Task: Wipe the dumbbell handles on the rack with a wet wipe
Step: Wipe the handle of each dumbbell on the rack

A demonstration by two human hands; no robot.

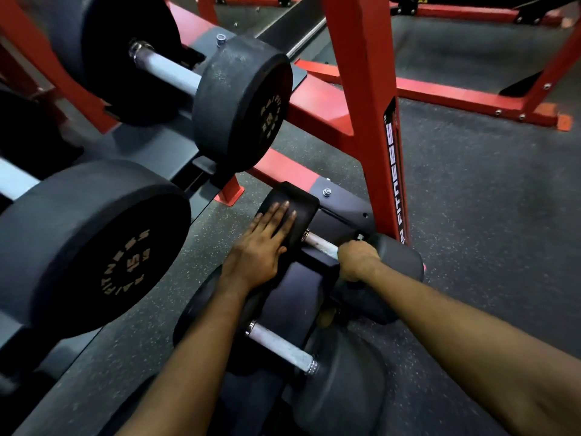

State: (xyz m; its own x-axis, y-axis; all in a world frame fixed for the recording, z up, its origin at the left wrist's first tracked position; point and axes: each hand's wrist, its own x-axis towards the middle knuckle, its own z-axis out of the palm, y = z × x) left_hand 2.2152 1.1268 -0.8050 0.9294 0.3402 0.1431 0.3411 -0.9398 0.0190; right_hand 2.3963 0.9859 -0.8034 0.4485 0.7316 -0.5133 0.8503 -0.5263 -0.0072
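On the lowest shelf of the red rack (361,89) lies a black dumbbell with a grey metal handle (319,242). My right hand (356,259) is closed around the right end of that handle, next to the right head (399,259); no wipe shows, so it may be hidden in the fist. My left hand (262,247) lies flat, fingers spread, on the dumbbell's left head (295,202). A nearer dumbbell shows its grey handle (279,346) bare, just below my forearms.
Two bigger dumbbells sit on upper shelves at the left: one with its handle (166,69) at top, another marked 15 (94,247) lower left. A red bench frame (471,96) stands on the speckled rubber floor (487,199) to the right.
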